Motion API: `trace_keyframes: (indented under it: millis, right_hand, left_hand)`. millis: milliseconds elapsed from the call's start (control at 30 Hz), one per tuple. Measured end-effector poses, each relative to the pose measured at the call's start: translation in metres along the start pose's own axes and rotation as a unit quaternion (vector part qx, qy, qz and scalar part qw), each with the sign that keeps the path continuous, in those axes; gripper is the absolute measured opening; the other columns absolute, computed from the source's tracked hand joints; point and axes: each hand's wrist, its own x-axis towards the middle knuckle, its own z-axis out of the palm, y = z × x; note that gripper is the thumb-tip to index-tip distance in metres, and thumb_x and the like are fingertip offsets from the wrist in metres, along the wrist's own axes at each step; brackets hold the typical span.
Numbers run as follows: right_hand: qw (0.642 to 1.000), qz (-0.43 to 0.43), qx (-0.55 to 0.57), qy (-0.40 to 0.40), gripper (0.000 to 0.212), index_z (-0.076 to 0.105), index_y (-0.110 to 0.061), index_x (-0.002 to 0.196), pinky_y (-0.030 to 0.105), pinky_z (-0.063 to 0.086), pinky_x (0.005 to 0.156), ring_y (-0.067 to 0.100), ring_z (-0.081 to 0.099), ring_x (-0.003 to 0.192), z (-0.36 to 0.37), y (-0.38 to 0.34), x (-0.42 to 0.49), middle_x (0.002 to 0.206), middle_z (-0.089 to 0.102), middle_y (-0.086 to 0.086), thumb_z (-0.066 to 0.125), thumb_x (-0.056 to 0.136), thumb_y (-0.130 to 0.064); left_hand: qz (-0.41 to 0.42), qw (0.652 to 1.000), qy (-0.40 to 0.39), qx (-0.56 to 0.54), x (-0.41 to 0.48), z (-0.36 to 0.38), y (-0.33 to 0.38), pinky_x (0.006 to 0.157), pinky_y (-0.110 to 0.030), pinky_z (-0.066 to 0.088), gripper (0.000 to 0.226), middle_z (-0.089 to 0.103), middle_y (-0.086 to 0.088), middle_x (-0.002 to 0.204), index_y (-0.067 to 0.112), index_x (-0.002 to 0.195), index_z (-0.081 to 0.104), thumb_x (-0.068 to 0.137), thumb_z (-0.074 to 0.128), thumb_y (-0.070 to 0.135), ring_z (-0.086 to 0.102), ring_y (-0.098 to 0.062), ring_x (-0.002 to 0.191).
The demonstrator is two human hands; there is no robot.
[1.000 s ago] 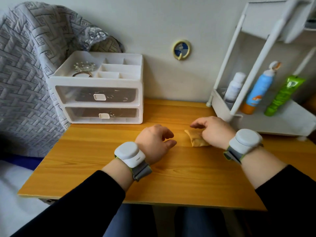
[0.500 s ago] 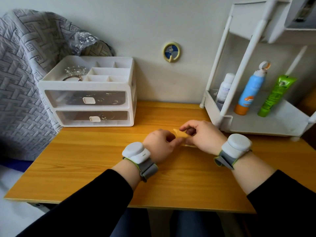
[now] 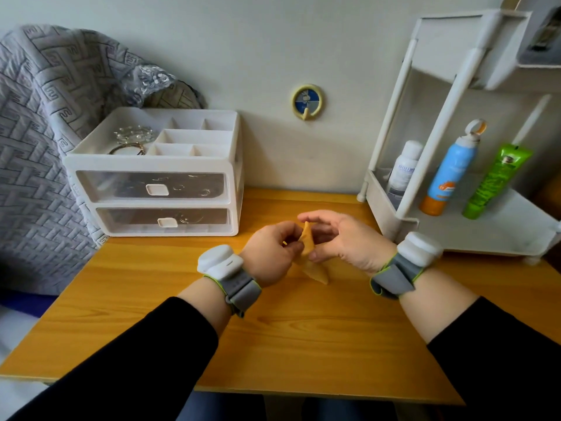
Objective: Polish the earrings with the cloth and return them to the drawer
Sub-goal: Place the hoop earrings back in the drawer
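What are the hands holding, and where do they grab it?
Both hold the yellow cloth. The left hand pinches its middle edge, and the right hand pinches its upper part. The lower corner is not held.

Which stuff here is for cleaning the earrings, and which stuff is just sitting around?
For the job: yellow cloth, held by left hand and right hand; drawer box. No earring shows in the hands.

Just lying about: blue spray can, green tube, white bottle, wall hook, grey quilt.
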Motion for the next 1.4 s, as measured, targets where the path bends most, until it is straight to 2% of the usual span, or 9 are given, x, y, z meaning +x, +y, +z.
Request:
trace_keyframes:
  millis: [233,400,500,600,700,967,1067,1200,1400]
  right_hand:
    - [0.999,0.034,-0.001,0.038,0.045,0.064,-0.014,0.11,0.043,0.051,0.094,0.026,0.067,0.098,-0.002,0.002,0.025,0.102,0.071,0.009,0.079,0.069,-0.004]
    - [0.994,0.07,0.058,0.066,0.025,0.069,-0.014,0.089,0.049,0.052,0.088,0.036,0.066,0.094,0.001,0.002,0.041,0.095,0.071,0.015,0.076,0.07,0.0]
    - [0.983,0.108,0.141,0.048,0.024,0.063,-0.008,0.09,0.048,0.05,0.088,0.032,0.064,0.087,0.002,0.003,0.05,0.089,0.067,0.014,0.066,0.075,0.011]
    - [0.978,0.127,0.161,0.033,0.024,0.061,-0.003,0.095,0.042,0.052,0.082,0.029,0.063,0.083,0.002,0.001,0.055,0.088,0.066,0.014,0.062,0.078,0.013]
    - [0.975,0.122,0.173,0.073,0.026,0.062,-0.003,0.091,0.043,0.052,0.084,0.03,0.064,0.083,-0.003,0.003,0.064,0.086,0.067,0.014,0.063,0.074,0.016]
    - [0.951,0.131,0.171,0.222,0.031,0.067,-0.013,0.074,0.055,0.051,0.089,0.039,0.066,0.093,-0.014,0.02,0.107,0.094,0.071,0.018,0.076,0.052,0.007]
    - [0.949,0.134,0.119,0.259,0.03,0.067,-0.015,0.071,0.051,0.053,0.086,0.036,0.067,0.092,-0.017,0.029,0.12,0.093,0.072,0.014,0.079,0.048,0.001]
    - [0.953,0.159,-0.013,0.259,0.043,0.064,-0.012,0.109,0.034,0.051,0.08,0.028,0.061,0.096,-0.019,0.026,0.123,0.101,0.064,0.009,0.076,0.069,0.0]
    - [0.924,0.157,-0.208,0.279,0.039,0.06,-0.015,0.118,0.034,0.05,0.085,0.032,0.06,0.107,-0.017,0.022,0.123,0.118,0.063,0.011,0.062,0.08,-0.006]
  left_hand:
    - [-0.03,0.999,0.02,-0.018,0.019,-0.014,-0.002,0.056,-0.022,0.054,0.01,0.062,0.002,0.087,0.016,0.099,0.061,0.094,0.053,0.013,0.063,-0.016,0.063]
    - [-0.023,0.997,0.06,-0.054,0.036,-0.015,-0.006,0.067,-0.027,0.058,0.018,0.062,0.003,0.09,0.023,0.097,0.061,0.087,0.061,0.008,0.063,-0.015,0.078]
    - [-0.025,0.994,0.079,-0.068,0.047,-0.015,-0.009,0.076,-0.032,0.055,0.027,0.06,0.007,0.082,0.022,0.096,0.063,0.081,0.063,0.0,0.059,-0.013,0.077]
    - [-0.019,0.994,0.083,-0.067,0.059,-0.014,-0.012,0.073,-0.024,0.052,0.031,0.058,0.009,0.08,0.021,0.096,0.064,0.079,0.061,-0.005,0.056,-0.008,0.073]
    - [-0.025,0.994,0.087,-0.063,0.072,-0.011,-0.015,0.067,-0.014,0.048,0.029,0.058,0.01,0.082,0.022,0.096,0.063,0.081,0.062,-0.003,0.056,-0.005,0.075]
    - [-0.068,0.986,0.151,-0.028,0.098,0.001,-0.029,0.077,-0.019,0.044,0.033,0.063,0.004,0.107,0.02,0.112,0.059,0.08,0.066,0.011,0.059,-0.01,0.091]
    - [-0.08,0.988,0.132,0.004,0.098,0.004,-0.035,0.077,-0.019,0.043,0.032,0.064,0.002,0.108,0.021,0.11,0.06,0.08,0.065,0.013,0.06,-0.012,0.093]
    - [-0.094,0.99,0.106,0.017,0.097,0.006,-0.042,0.081,-0.02,0.044,0.031,0.062,0.002,0.114,0.022,0.112,0.06,0.082,0.065,0.014,0.06,-0.013,0.1]
    - [-0.093,0.991,0.098,0.021,0.093,0.003,-0.041,0.082,-0.021,0.046,0.031,0.063,0.004,0.112,0.023,0.112,0.06,0.082,0.067,0.017,0.059,-0.011,0.098]
